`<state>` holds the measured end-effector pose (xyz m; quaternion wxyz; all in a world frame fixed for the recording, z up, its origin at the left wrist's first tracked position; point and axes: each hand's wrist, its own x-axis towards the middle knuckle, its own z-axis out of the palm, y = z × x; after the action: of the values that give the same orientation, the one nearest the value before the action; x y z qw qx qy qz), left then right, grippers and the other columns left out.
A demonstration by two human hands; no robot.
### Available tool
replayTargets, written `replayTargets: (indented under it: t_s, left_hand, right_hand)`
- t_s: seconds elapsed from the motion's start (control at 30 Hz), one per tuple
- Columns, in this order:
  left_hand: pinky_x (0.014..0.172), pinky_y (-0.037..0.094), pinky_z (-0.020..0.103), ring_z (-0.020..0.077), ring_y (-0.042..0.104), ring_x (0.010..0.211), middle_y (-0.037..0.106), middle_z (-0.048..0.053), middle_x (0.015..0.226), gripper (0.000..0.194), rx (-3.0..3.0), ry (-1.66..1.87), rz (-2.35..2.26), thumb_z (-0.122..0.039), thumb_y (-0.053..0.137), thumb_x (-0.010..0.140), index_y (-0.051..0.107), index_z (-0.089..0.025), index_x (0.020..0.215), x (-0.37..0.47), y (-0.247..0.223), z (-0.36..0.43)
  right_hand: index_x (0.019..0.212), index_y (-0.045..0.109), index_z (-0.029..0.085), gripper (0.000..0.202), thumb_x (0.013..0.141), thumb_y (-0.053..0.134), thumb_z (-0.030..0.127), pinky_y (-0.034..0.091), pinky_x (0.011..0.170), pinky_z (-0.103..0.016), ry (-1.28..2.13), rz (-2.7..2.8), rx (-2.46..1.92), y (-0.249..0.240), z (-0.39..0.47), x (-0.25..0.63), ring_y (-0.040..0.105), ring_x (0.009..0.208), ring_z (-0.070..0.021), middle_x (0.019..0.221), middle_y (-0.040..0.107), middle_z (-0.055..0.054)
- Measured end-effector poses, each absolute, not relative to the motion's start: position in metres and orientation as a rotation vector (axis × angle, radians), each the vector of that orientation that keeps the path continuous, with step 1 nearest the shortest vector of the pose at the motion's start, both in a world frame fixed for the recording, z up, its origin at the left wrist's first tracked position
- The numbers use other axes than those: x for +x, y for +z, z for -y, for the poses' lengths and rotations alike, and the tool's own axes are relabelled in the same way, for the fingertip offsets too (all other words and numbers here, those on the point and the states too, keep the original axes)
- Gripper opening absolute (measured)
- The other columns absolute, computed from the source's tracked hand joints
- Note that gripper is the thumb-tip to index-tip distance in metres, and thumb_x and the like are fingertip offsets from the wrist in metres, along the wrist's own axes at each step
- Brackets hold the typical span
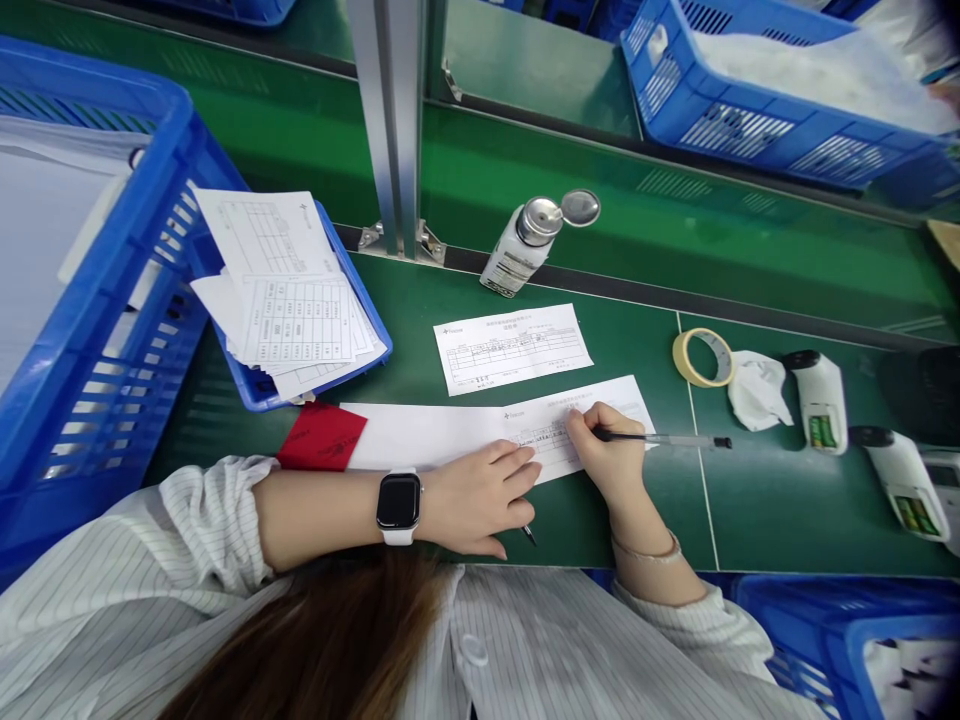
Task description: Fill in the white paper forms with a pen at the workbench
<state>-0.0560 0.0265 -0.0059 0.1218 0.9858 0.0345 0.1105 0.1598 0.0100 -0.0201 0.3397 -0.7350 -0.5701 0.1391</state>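
Observation:
In my right hand (613, 455) is a pen (679, 439), its capped end pointing right. The fingers pinch it over a printed form (630, 398), and the writing tip is hidden behind them. My left hand (480, 495) lies flat with fingers spread on the form's lower left side. A dark pointed tip (529, 535) shows below that hand; the rest of it is covered. White paper (420, 432) stretches left from the form to a red sheet (322, 437). Farther back lies a second filled-in form (514, 348).
A blue tray (346, 262) holds stacked forms, beside a large blue crate (169, 150). Behind stand a dispenser bottle (517, 250) and a metal post (390, 130). To the right are a tape roll (703, 358), crumpled tissue (757, 390) and two white handheld devices (823, 400). Another crate (720, 120) sits on the shelf.

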Motion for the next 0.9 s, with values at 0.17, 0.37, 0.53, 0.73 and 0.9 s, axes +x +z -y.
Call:
replayTargets:
  t_s: [0.17,0.37,0.53,0.73,0.9]
  left_hand:
    - [0.099,0.028,0.042,0.0344,0.041,0.121,0.048,0.018,0.125,0.047,2.882,0.327,-0.108,-0.057,0.061,0.071,0.059,-0.016,0.093,-0.0564,-0.0055,-0.0271]
    - [0.099,0.028,0.042,0.0346,0.040,0.121,0.048,0.017,0.126,0.046,2.886,0.303,-0.115,-0.057,0.059,0.072,0.059,-0.016,0.093,-0.0558,-0.0051,-0.0267]
    - [0.099,0.028,0.042,0.0338,0.040,0.121,0.048,0.016,0.126,0.046,2.891,0.302,-0.115,-0.058,0.058,0.072,0.059,-0.016,0.093,-0.0558,-0.0049,-0.0272]
    - [0.098,0.028,0.042,0.0342,0.040,0.121,0.048,0.017,0.126,0.046,2.878,0.327,-0.110,-0.057,0.060,0.072,0.059,-0.016,0.092,-0.0564,-0.0056,-0.0268]
    - [0.098,0.028,0.042,0.0348,0.041,0.120,0.048,0.018,0.125,0.046,2.868,0.344,-0.109,-0.056,0.061,0.071,0.059,-0.015,0.091,-0.0563,-0.0064,-0.0264]
  right_hand:
    - [0.047,0.032,0.019,0.035,0.071,0.057,0.022,0.026,0.042,-0.022,0.330,1.498,-1.920,-0.0193,-0.0107,0.1579,0.028,0.043,-0.0058,0.042,0.029,0.006]
    - [0.047,0.031,0.019,0.035,0.071,0.056,0.022,0.026,0.041,-0.022,0.343,1.521,-1.910,-0.0214,-0.0106,0.1594,0.027,0.043,-0.0059,0.042,0.029,0.006]
    - [0.047,0.031,0.019,0.034,0.070,0.056,0.021,0.026,0.042,-0.022,0.315,1.510,-1.908,-0.0224,-0.0101,0.1597,0.028,0.043,-0.0059,0.043,0.030,0.006]
    - [0.047,0.031,0.019,0.034,0.070,0.056,0.021,0.025,0.042,-0.023,0.299,1.476,-1.889,-0.0225,-0.0105,0.1598,0.027,0.043,-0.0059,0.043,0.029,0.006]
    - [0.047,0.030,0.020,0.035,0.070,0.056,0.020,0.024,0.042,-0.023,0.312,1.501,-1.884,-0.0229,-0.0106,0.1591,0.026,0.043,-0.0059,0.043,0.027,0.007]
